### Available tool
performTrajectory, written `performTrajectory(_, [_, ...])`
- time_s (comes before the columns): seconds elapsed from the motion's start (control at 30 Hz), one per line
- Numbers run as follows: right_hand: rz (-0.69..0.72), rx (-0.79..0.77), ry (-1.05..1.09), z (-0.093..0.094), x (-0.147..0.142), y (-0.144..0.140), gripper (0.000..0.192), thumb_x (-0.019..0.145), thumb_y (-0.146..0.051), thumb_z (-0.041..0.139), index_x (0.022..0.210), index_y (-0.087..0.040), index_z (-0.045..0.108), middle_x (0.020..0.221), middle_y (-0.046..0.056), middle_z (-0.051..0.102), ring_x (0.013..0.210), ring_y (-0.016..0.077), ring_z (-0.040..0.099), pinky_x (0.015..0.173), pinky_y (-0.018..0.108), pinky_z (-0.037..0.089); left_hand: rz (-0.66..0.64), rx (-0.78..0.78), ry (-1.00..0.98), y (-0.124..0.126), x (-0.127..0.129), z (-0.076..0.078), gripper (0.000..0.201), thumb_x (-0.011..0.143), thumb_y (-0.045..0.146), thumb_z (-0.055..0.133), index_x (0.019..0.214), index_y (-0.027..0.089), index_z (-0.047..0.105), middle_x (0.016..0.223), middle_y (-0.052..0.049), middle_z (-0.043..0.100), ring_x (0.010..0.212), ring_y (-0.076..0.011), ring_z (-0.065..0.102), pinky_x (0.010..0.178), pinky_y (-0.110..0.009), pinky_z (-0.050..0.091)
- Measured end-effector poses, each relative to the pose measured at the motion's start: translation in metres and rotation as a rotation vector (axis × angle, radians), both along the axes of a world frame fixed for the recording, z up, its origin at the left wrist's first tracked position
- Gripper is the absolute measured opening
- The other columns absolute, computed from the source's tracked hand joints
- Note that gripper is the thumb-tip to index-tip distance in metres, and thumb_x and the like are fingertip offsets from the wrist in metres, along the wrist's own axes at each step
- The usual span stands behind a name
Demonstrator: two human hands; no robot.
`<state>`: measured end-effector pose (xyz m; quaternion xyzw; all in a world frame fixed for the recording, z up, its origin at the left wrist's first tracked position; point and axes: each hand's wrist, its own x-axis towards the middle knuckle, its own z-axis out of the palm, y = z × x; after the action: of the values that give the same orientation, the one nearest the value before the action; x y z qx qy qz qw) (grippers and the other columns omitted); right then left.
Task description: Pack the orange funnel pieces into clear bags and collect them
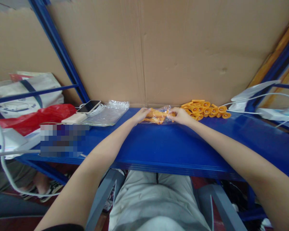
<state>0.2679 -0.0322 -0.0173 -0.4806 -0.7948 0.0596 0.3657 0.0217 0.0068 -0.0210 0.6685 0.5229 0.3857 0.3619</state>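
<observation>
Before me at the back of the blue table lies a clear plastic bag (pixel 160 116) with several orange plastic pieces inside. At its left end, my left hand (pixel 141 115) grips the bag with closed fingers. The fingers of my right hand (pixel 180 116) are closed on the bag's right end. Beside my right hand is a pile of orange cone-ended plastic pieces (pixel 208 110), stacked with their round hollow ends facing me. The thin plastic and my fingers partly hide the pieces in the bag.
Flat clear plastic bags (pixel 108 114) lie on the left of the blue table (pixel 154 144), next to a phone (pixel 88 106) and a white power bank (pixel 74 119). A red plastic bag (pixel 40 117) is farther left. White cables run at both sides; cardboard (pixel 170 54) stands behind.
</observation>
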Motion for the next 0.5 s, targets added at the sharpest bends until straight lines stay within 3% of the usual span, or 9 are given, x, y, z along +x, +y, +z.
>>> performTrajectory(0.1, [0.063,0.012,0.150,-0.004,-0.004,0.007,0.019,0.070,-0.013,0.065,0.088,-0.017,0.070,0.107,0.010,0.071,0.102,0.0232,0.067,0.091,0.038,0.054,-0.042,-0.010,-0.023,0.000,0.001,-0.003,0.026,0.097,0.038,0.057,0.110,0.016,0.054,0.116,-0.013,0.069,0.105,-0.0198,0.067,0.091,-0.031,0.054])
performTrajectory(0.2, [0.017,-0.081,0.388,-0.004,-0.008,0.008,0.024,0.074,-0.015,0.066,0.097,-0.020,0.066,0.108,0.008,0.070,0.095,0.0195,0.069,0.085,0.038,0.058,-0.028,0.005,-0.003,0.003,0.001,-0.006,0.029,0.093,0.034,0.063,0.113,0.015,0.053,0.119,-0.013,0.068,0.108,-0.0202,0.067,0.093,-0.032,0.054])
performTrajectory(0.33, [-0.053,-0.413,0.653,0.005,-0.010,-0.002,0.022,0.076,-0.012,0.073,0.092,-0.019,0.059,0.081,0.004,0.070,0.070,0.0164,0.068,0.074,0.038,0.063,-0.021,0.024,0.037,0.004,0.002,-0.008,0.029,0.093,0.030,0.062,0.116,0.015,0.053,0.119,-0.012,0.069,0.110,-0.0196,0.066,0.097,-0.034,0.052])
performTrajectory(0.43, [0.016,-0.700,0.697,0.015,-0.011,-0.015,0.013,0.082,-0.005,0.067,0.082,-0.015,0.060,0.068,0.005,0.068,0.060,0.0137,0.067,0.078,0.035,0.062,-0.022,0.015,0.039,0.001,0.004,-0.006,0.029,0.094,0.029,0.060,0.117,0.013,0.052,0.120,-0.013,0.068,0.109,-0.0188,0.066,0.097,-0.033,0.051])
performTrajectory(0.5, [0.024,-0.770,0.720,0.021,-0.013,-0.022,0.017,0.084,0.001,0.061,0.076,-0.014,0.061,0.065,0.005,0.068,0.057,0.0113,0.066,0.078,0.030,0.062,-0.021,0.017,0.031,-0.002,0.004,-0.003,0.026,0.095,0.029,0.057,0.115,0.013,0.053,0.119,-0.013,0.068,0.109,-0.0185,0.066,0.096,-0.031,0.051])
